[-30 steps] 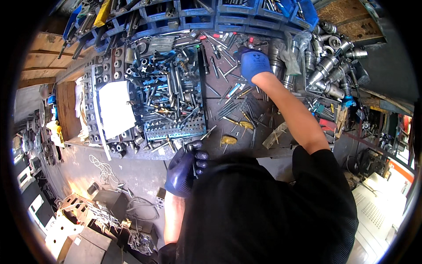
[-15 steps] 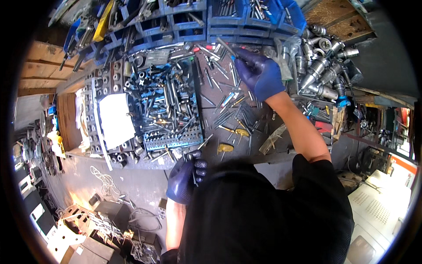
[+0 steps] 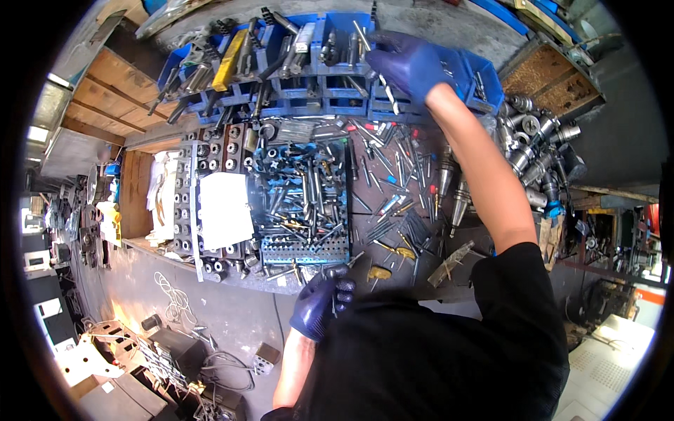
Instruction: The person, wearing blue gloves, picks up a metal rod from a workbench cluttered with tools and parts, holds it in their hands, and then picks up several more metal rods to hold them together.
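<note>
Right hand, gloved, is up over the blue bins, fingers pinched narrow on a metal rod that pokes out past the fingertips; a pinch grip probably suits so slim a shank and leaves its end free. A silver bit shows just below the glove; cannot tell if it's held or lying there. Left hand, gloved, is curled at the near bench edge around a thin dark piece, mostly hidden by the fingers, seemingly tucked close to the body. Loose cutters lie spread out mid-bench, likely so single ones are easy to pick. Perforated tray keeps others heaped together, left of them. Chunky tool holders are piled at right, apart from the slim stuff.
</note>
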`<control>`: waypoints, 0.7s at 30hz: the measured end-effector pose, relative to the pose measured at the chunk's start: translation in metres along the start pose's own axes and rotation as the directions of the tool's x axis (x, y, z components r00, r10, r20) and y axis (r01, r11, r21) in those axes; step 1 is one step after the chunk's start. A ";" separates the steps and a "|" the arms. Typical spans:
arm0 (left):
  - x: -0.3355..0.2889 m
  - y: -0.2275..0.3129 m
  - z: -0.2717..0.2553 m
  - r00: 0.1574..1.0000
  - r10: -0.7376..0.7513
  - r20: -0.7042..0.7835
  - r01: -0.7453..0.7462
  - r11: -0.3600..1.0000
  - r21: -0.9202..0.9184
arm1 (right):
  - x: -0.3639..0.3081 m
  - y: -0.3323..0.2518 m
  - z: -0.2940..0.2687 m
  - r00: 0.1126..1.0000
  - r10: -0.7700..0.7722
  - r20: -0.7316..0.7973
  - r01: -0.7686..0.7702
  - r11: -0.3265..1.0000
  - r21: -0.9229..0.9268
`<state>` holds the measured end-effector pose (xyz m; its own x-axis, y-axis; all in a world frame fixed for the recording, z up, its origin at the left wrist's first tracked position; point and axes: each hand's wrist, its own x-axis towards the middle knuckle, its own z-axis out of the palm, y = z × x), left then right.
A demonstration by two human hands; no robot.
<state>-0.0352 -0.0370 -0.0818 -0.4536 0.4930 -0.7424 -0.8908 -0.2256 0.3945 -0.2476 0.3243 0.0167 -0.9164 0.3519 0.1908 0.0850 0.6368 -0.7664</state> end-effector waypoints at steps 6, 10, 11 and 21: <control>-0.009 0.001 -0.008 0.999 0.032 -0.021 -0.033 0.999 -0.029 | 0.078 -0.008 0.037 0.990 -0.039 0.137 0.107 0.838 -0.534; -0.014 -0.004 -0.015 0.997 0.044 -0.056 -0.046 0.998 -0.041 | 0.084 -0.015 0.052 0.961 -0.130 0.245 0.221 0.892 -0.394; -0.012 -0.003 -0.011 0.998 0.035 -0.043 -0.036 0.999 -0.031 | 0.092 -0.001 0.051 0.986 -0.066 0.151 0.139 0.825 -0.548; -0.012 -0.004 -0.012 0.996 0.015 -0.087 -0.015 1.000 0.008 | -0.040 0.040 -0.009 0.894 -0.321 -0.311 0.317 0.946 -0.067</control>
<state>-0.0262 -0.0525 -0.0808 -0.4679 0.4141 -0.7808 -0.8838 -0.2260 0.4097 -0.2034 0.3419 -0.0161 -0.7252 0.3238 0.6076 -0.1837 0.7596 -0.6240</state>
